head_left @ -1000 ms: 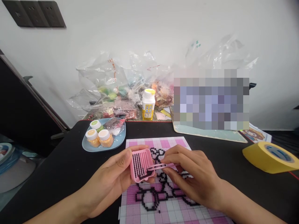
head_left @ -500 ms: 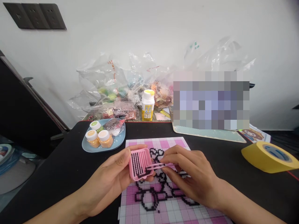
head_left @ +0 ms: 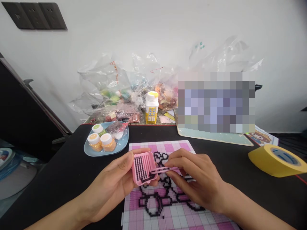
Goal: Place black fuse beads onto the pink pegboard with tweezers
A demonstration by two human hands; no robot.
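My left hand (head_left: 120, 174) is closed around a small pink bead tray (head_left: 148, 163), tilted toward me. Black beads fill several of its grooves, and more lie loose along its lower edge. Pink tweezers (head_left: 165, 170) are pinched between the thumb and fingers of my right hand (head_left: 196, 177). Their tips reach into the tray's lower right corner, among the black beads; whether they grip one I cannot tell. Beneath both hands lies a pink and white checked pegboard (head_left: 141, 220) bearing outlines of black beads (head_left: 153, 204). My hands and the tray cover part of that pattern.
On the left, a blue plate (head_left: 92, 152) carries several lidded bead jars (head_left: 109, 142) and a small bag. A white and yellow bottle (head_left: 152, 108) stands behind, before clear plastic bags (head_left: 105, 83). Yellow tape (head_left: 266, 161) lies at right. A blurred patch hides the area behind the pale board (head_left: 216, 139).
Almost nothing differs. Both hands, the tray and the tweezers hold nearly the same place, with the tweezer tips still in the tray's corner. The view has shifted very slightly.
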